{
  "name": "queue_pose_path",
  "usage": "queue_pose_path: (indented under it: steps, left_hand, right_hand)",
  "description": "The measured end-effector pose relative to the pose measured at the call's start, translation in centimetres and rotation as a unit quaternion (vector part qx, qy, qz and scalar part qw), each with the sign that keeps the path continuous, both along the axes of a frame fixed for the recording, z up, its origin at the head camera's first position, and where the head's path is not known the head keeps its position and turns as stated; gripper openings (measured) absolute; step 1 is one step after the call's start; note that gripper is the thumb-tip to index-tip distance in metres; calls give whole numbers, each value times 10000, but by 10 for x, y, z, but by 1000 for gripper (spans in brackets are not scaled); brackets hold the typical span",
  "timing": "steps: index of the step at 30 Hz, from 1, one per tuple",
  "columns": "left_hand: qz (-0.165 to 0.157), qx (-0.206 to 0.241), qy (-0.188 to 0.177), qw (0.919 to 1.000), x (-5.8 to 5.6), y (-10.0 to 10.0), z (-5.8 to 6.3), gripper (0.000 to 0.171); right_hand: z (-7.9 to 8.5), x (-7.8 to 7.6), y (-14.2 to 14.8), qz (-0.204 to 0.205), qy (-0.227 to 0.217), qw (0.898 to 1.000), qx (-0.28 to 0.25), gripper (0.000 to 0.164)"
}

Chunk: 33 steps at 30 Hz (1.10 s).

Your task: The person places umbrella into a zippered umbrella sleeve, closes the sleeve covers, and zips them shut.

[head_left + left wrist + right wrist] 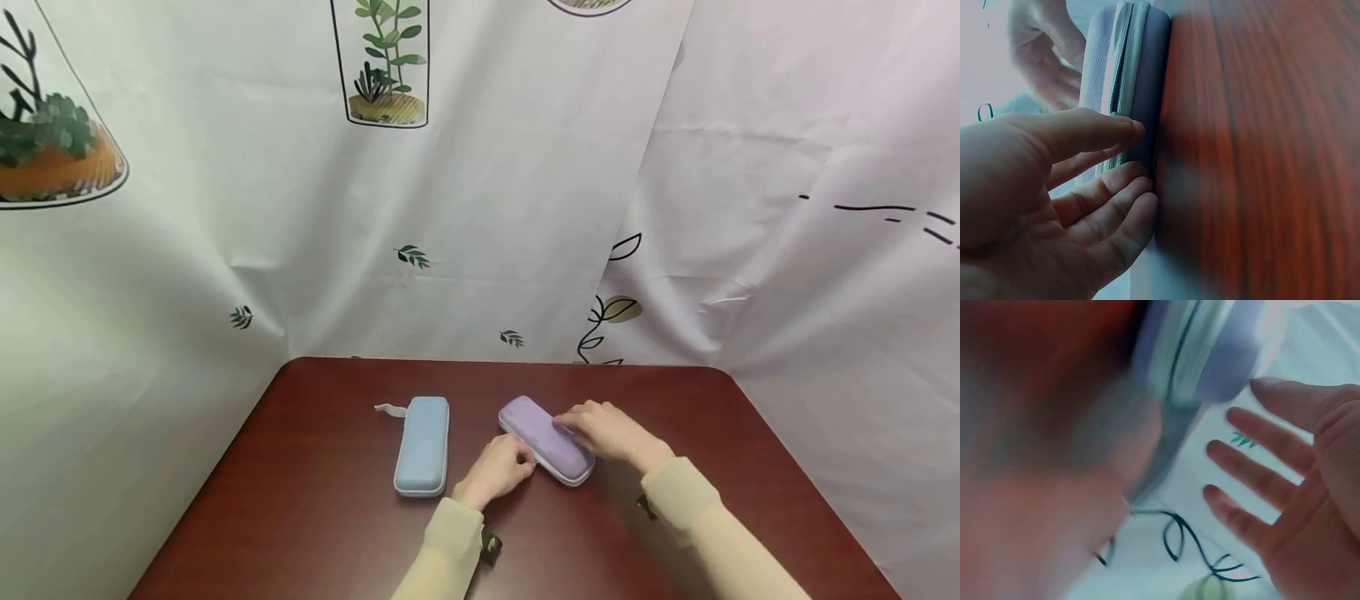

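A purple zippered case (546, 437) with a pale zipper band lies slanted on the table. My left hand (498, 471) is at its near long side. In the left wrist view, thumb and forefinger (1125, 128) pinch at the zipper (1124, 69), the pull hidden behind them. A narrow dark gap shows between the zipper's two tapes above the thumb. My right hand (607, 432) rests its fingertips on the case's right side and top. Its fingers (1254, 469) are spread and nearly straight in the right wrist view, where a grey strap (1169, 450) hangs from the case's end.
Left of the hands lies a light blue zippered case (423, 446) with a white strap (390, 409) at its far corner. The dark red wooden table (315, 517) ends at a white printed curtain (480, 208) behind and on both sides.
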<state>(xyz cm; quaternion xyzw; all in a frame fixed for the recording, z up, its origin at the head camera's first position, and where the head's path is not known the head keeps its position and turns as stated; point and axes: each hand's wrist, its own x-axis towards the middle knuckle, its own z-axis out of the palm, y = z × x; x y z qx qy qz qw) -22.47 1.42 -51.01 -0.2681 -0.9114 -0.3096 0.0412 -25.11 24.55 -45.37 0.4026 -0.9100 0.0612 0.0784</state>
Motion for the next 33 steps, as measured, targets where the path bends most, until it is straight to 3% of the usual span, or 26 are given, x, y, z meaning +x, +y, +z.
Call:
queue_pose_path:
  steps: [3, 6, 11, 17, 26, 33]
  left_hand:
    - [-74, -2, -9, 10000, -1, -1, 1, 10]
    - [-95, 36, -3, 9999, -2, -2, 1, 10]
    - [-98, 85, 17, 9999, -2, -2, -1, 9]
    - [-53, 110, 34, 9999, -1, -1, -5, 10]
    - [-61, 33, 88, 9999, -4, -4, -2, 8]
    - [40, 54, 13, 10000, -7, -9, -1, 9]
  right_hand:
    - [7, -5, -4, 154, 533, 9955, 764, 43]
    - [9, -11, -9, 346, 956, 9843, 1444, 53]
    - [4, -18, -11, 584, 1455, 9680, 1958, 67]
    - [-2, -17, -8, 769, 1726, 9596, 2084, 71]
    - [-6, -20, -10, 960, 2013, 9468, 2318, 75]
    - [-9, -22, -14, 1008, 1701, 9591, 2026, 84]
